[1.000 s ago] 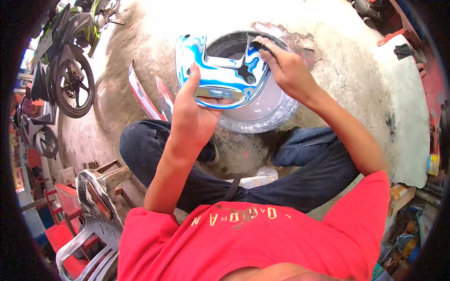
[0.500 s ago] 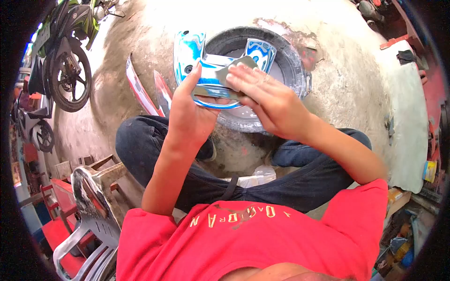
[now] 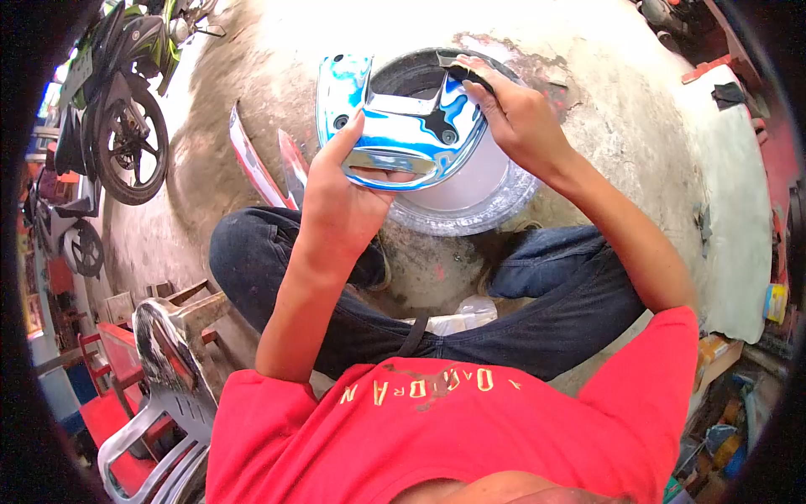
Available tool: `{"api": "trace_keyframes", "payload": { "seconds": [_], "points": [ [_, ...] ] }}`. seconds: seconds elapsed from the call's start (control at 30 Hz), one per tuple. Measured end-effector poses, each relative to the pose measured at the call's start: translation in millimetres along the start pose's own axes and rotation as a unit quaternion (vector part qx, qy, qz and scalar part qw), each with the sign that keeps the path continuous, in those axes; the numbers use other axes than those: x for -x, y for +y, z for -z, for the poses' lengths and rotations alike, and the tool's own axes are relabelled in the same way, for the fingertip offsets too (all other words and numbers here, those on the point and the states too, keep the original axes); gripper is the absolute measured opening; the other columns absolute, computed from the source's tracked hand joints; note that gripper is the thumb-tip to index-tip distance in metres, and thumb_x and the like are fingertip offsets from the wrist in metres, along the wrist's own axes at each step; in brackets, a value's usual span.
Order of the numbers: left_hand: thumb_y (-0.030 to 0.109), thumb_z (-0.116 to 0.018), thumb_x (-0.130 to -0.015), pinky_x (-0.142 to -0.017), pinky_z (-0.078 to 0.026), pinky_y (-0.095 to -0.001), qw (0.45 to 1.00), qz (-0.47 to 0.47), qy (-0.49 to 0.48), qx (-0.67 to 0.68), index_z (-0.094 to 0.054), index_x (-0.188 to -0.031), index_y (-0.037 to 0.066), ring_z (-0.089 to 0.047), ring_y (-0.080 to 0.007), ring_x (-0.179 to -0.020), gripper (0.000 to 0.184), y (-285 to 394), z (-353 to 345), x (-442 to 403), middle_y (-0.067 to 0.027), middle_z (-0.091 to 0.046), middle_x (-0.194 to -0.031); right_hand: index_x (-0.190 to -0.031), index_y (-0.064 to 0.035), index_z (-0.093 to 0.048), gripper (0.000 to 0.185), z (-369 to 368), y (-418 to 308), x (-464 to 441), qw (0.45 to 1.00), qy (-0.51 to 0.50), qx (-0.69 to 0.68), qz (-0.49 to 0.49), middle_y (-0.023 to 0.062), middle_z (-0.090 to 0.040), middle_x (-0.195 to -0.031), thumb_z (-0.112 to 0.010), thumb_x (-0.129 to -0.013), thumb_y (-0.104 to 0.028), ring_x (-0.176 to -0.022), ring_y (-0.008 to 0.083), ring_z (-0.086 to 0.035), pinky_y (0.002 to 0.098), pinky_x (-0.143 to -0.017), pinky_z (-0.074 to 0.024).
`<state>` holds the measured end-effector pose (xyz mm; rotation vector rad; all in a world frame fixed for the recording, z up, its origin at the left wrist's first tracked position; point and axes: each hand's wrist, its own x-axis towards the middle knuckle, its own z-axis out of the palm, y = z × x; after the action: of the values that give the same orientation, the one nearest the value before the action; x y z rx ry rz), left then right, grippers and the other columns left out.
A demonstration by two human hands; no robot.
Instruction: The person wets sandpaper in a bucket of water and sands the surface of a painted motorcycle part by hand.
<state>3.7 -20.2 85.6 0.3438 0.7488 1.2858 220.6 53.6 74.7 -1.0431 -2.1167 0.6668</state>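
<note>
My left hand grips the near left side of a U-shaped motorcycle grab rail, its thumb on top and fingers passing under the slotted near edge. Patches of blue, white and black show on the rail's worn, shiny surface. At the rail's far right arm, my right hand pinches a dark, folded piece of sandpaper against the tip. The rail is held above a round black basin that contains cloudy greyish water.
Two red and white panels lie on the concrete floor to the left. Motorcycles stand at the far left. A grey plastic chair is near my left elbow, and a pale board lies along the right side.
My right hand has moved with the sandpaper from the middle of the rail to its far right arm, uncovering the middle. My left hand keeps its grip, nearly still.
</note>
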Motion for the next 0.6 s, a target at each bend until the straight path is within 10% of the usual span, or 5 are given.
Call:
{"api": "trace_keyframes", "payload": {
  "seconds": [0.13, 0.23, 0.3, 0.5, 0.6],
  "points": [
    [0.023, -0.048, -0.103, -0.095, -0.052, -0.0464, 0.998, -0.001, -0.015, 0.054, -0.054, -0.124, 0.002, -0.063, -0.0276, -0.111, 0.031, -2.8, 1.4, -2.0, -0.016, -0.064, -0.12, -0.129, -0.0032, -0.06, 0.035, -17.3, -41.6, 25.3, 0.977, -0.029, 0.052, 0.207, 0.0187, -0.061, -0.131, -0.061, -0.095, -0.009, -0.126, 0.0344, -0.056, 0.0389, -0.105, -0.0472],
    [0.023, -0.048, -0.103, -0.093, -0.052, -0.0464, 0.999, 0.002, -0.01, 0.045, -0.055, -0.123, 0.001, -0.064, -0.0277, -0.11, 0.03, -5.6, 2.0, -2.1, -0.0158, -0.064, -0.12, -0.129, -0.0016, -0.06, 0.034, -18.8, 2.5, 8.8, 0.988, 0.005, 0.02, 0.15, 0.0197, -0.062, -0.129, -0.059, -0.096, -0.009, -0.124, 0.0343, -0.058, 0.0384, -0.103, -0.0482],
    [0.023, -0.048, -0.103, -0.092, -0.053, -0.0461, 1.0, -0.004, -0.003, 0.027, -0.055, -0.123, 0.002, -0.064, -0.0278, -0.109, 0.03, -6.8, -2.1, -0.3, -0.0154, -0.064, -0.12, -0.129, -0.0005, -0.059, 0.032, 4.8, -2.9, -9.1, 0.992, -0.068, 0.047, -0.101, 0.0222, -0.063, -0.125, -0.053, -0.099, -0.011, -0.118, 0.0343, -0.062, 0.0375, -0.099, -0.0512],
    [0.026, -0.048, -0.104, -0.089, -0.055, -0.0456, 0.998, -0.017, -0.006, 0.06, -0.055, -0.123, 0.005, -0.065, -0.0275, -0.105, 0.029, -9.2, 7.1, -5.6, -0.0136, -0.065, -0.116, -0.133, -0.0049, -0.058, 0.037, -23.8, -27.6, 19.2, 0.98, -0.038, 0.01, 0.196, 0.021, -0.06, -0.131, -0.058, -0.096, -0.008, -0.125, 0.0342, -0.057, 0.0404, -0.103, -0.0481],
    [0.029, -0.047, -0.105, -0.088, -0.055, -0.0457, 0.998, -0.022, 0.009, 0.05, -0.054, -0.123, 0.007, -0.066, -0.0264, -0.105, 0.029, -6.8, -12.6, 4.8, -0.0126, -0.066, -0.115, -0.133, -0.0013, -0.056, 0.036, -5.7, 6.0, -6.6, 0.996, -0.055, -0.026, -0.067, 0.0227, -0.063, -0.126, -0.057, -0.097, -0.01, -0.121, 0.0345, -0.06, 0.0377, -0.102, -0.0485]
  ]
}}
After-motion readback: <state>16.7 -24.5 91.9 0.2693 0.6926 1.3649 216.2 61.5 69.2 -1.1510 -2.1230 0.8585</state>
